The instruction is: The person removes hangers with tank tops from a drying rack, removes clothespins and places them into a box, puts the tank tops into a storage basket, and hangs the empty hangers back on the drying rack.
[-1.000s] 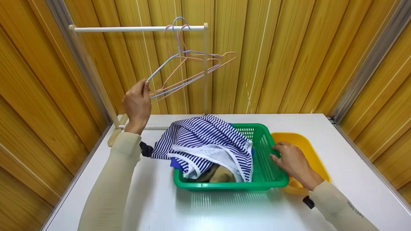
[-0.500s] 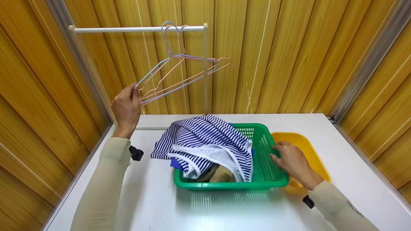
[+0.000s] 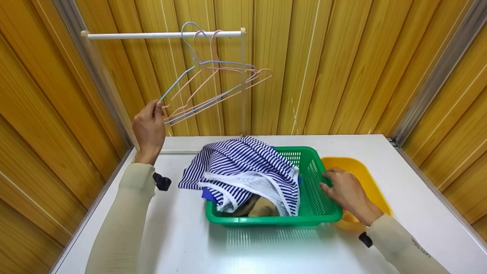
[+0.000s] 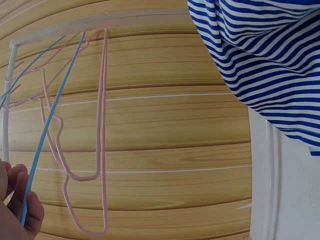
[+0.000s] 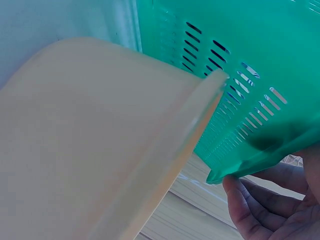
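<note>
My left hand [image 3: 149,127] pinches the lower left end of a blue hanger [image 3: 177,82]. The hanger's hook arches above the white rail [image 3: 152,35]; whether it bears on it I cannot tell. In the left wrist view, fingers [image 4: 34,212] curl round the blue wire. Two pink hangers [image 4: 102,125] hang beside it. On the table stands a green basket [image 3: 274,219], where a blue-and-white striped garment [image 3: 243,160] lies heaped over the left side. My right hand [image 3: 348,190] holds the basket's right rim; in the right wrist view its fingers [image 5: 240,200] sit at that rim.
A yellow basin [image 3: 374,186] stands right of the basket, partly under my right hand. The rack's upright post [image 3: 114,95] rises at the left. Wood-patterned walls [image 3: 323,76] close off the back and sides of the white table [image 3: 182,243]. Tan cloth [image 3: 262,207] shows under the striped garment.
My left hand has moved left and slightly down with the blue hanger, whose hook has shifted left along the rail. The pink hangers swung left too. The right hand and basket stayed put.
</note>
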The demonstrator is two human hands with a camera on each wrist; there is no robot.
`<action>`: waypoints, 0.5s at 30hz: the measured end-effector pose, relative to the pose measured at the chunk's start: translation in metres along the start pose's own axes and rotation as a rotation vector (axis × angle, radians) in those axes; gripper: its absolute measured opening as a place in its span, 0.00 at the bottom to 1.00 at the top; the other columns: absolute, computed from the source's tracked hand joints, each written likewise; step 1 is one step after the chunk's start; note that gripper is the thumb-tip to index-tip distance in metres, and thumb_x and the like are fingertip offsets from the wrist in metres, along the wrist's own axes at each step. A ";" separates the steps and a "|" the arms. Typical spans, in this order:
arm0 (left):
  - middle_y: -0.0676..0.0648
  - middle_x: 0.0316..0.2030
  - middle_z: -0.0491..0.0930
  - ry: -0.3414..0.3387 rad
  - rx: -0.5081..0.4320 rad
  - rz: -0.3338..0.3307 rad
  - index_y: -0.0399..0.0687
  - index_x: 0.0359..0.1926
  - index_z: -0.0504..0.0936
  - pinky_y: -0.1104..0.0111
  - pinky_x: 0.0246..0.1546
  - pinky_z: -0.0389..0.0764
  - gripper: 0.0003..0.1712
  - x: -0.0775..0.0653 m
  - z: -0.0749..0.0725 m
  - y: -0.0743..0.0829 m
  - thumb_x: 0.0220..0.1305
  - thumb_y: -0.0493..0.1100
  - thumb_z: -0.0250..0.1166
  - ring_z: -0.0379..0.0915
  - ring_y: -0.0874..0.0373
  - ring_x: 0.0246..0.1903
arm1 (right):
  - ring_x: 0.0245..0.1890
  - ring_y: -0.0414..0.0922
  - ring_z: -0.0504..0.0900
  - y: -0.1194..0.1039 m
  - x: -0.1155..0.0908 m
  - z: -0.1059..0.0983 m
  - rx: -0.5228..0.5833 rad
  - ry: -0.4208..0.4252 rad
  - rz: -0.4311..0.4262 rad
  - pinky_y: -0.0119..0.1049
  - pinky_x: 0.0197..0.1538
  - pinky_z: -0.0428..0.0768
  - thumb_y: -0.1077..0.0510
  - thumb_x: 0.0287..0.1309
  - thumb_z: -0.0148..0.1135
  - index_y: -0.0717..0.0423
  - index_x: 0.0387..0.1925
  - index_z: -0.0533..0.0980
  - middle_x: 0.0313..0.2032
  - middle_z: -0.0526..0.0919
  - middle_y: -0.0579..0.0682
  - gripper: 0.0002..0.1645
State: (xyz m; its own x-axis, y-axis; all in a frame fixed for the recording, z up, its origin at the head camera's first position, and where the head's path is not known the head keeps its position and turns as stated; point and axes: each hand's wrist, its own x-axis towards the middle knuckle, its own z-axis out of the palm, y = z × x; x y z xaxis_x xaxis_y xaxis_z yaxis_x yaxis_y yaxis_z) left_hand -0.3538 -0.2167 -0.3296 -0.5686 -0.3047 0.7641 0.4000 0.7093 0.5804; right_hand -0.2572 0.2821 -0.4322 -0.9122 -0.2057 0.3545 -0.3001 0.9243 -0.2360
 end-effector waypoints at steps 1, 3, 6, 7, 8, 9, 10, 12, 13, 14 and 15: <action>0.38 0.32 0.82 0.001 -0.002 0.001 0.37 0.46 0.83 0.64 0.34 0.73 0.19 0.000 0.001 0.001 0.75 0.48 0.52 0.77 0.47 0.30 | 0.44 0.63 0.84 0.000 0.000 0.000 0.001 -0.001 0.002 0.56 0.47 0.82 0.60 0.55 0.71 0.71 0.47 0.80 0.47 0.82 0.68 0.21; 0.38 0.31 0.82 0.002 -0.008 0.006 0.37 0.45 0.83 0.63 0.33 0.72 0.19 0.001 0.003 0.003 0.75 0.47 0.52 0.77 0.47 0.30 | 0.44 0.63 0.84 0.000 0.000 -0.001 0.002 -0.005 0.005 0.56 0.46 0.82 0.60 0.55 0.71 0.71 0.47 0.80 0.47 0.82 0.68 0.21; 0.39 0.31 0.82 -0.007 0.003 0.001 0.38 0.44 0.83 0.62 0.33 0.73 0.19 0.003 0.008 0.008 0.76 0.48 0.52 0.76 0.48 0.30 | 0.44 0.63 0.84 0.000 0.000 0.000 0.006 -0.008 0.007 0.56 0.46 0.82 0.60 0.56 0.71 0.71 0.47 0.80 0.47 0.82 0.68 0.21; 0.39 0.30 0.82 -0.009 0.008 -0.002 0.39 0.44 0.83 0.62 0.32 0.73 0.19 0.003 0.009 0.009 0.75 0.48 0.52 0.76 0.48 0.30 | 0.44 0.63 0.84 0.000 0.000 0.000 0.007 -0.009 0.007 0.56 0.46 0.82 0.59 0.56 0.71 0.71 0.47 0.80 0.47 0.82 0.68 0.21; 0.39 0.30 0.81 -0.012 0.012 -0.004 0.39 0.44 0.83 0.61 0.32 0.73 0.19 0.004 0.011 0.011 0.76 0.48 0.52 0.76 0.48 0.30 | 0.44 0.63 0.84 0.000 0.000 0.000 0.007 -0.010 0.006 0.56 0.46 0.82 0.59 0.56 0.71 0.71 0.47 0.80 0.47 0.82 0.68 0.22; 0.39 0.30 0.81 -0.015 0.012 -0.005 0.39 0.44 0.83 0.61 0.33 0.74 0.18 0.005 0.013 0.013 0.75 0.48 0.52 0.76 0.48 0.30 | 0.44 0.63 0.84 0.000 0.000 0.000 0.009 -0.011 0.005 0.56 0.46 0.82 0.59 0.56 0.71 0.71 0.47 0.80 0.47 0.82 0.68 0.22; 0.39 0.30 0.81 -0.015 0.013 -0.007 0.39 0.45 0.83 0.61 0.33 0.74 0.18 0.006 0.014 0.014 0.75 0.48 0.52 0.76 0.48 0.30 | 0.44 0.63 0.84 0.000 0.000 0.000 0.011 -0.010 0.001 0.56 0.46 0.82 0.60 0.56 0.71 0.71 0.47 0.80 0.47 0.82 0.68 0.21; 0.39 0.31 0.82 -0.008 0.013 -0.004 0.40 0.45 0.83 0.60 0.33 0.75 0.18 0.008 0.017 0.018 0.75 0.48 0.53 0.77 0.48 0.30 | 0.44 0.63 0.84 0.000 0.001 0.000 0.011 -0.010 -0.001 0.55 0.45 0.82 0.59 0.56 0.71 0.71 0.47 0.80 0.47 0.82 0.68 0.22; 0.39 0.31 0.82 -0.006 0.005 -0.002 0.39 0.46 0.83 0.60 0.34 0.75 0.19 0.009 0.018 0.021 0.75 0.48 0.53 0.77 0.48 0.30 | 0.44 0.63 0.84 0.000 0.001 0.000 0.011 -0.010 -0.001 0.55 0.45 0.82 0.59 0.55 0.71 0.71 0.47 0.80 0.47 0.82 0.68 0.22; 0.39 0.31 0.82 -0.003 -0.002 0.003 0.39 0.46 0.83 0.60 0.34 0.76 0.18 0.010 0.020 0.022 0.75 0.48 0.53 0.77 0.48 0.30 | 0.45 0.63 0.84 0.001 0.001 0.001 0.012 -0.011 0.001 0.55 0.45 0.82 0.59 0.56 0.71 0.71 0.47 0.80 0.48 0.82 0.68 0.22; 0.39 0.31 0.82 0.001 -0.010 0.009 0.39 0.46 0.83 0.60 0.34 0.76 0.18 0.010 0.021 0.024 0.75 0.48 0.53 0.76 0.47 0.30 | 0.45 0.64 0.84 0.000 0.001 0.000 0.012 -0.010 -0.001 0.56 0.45 0.82 0.60 0.56 0.71 0.71 0.47 0.80 0.48 0.82 0.68 0.22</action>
State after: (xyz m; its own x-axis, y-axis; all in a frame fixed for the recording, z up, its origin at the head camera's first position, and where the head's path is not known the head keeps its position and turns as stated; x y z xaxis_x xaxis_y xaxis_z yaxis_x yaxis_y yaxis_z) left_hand -0.3654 -0.1891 -0.3135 -0.5642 -0.2986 0.7697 0.4122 0.7059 0.5760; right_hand -0.2580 0.2820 -0.4325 -0.9148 -0.2096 0.3452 -0.3040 0.9202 -0.2466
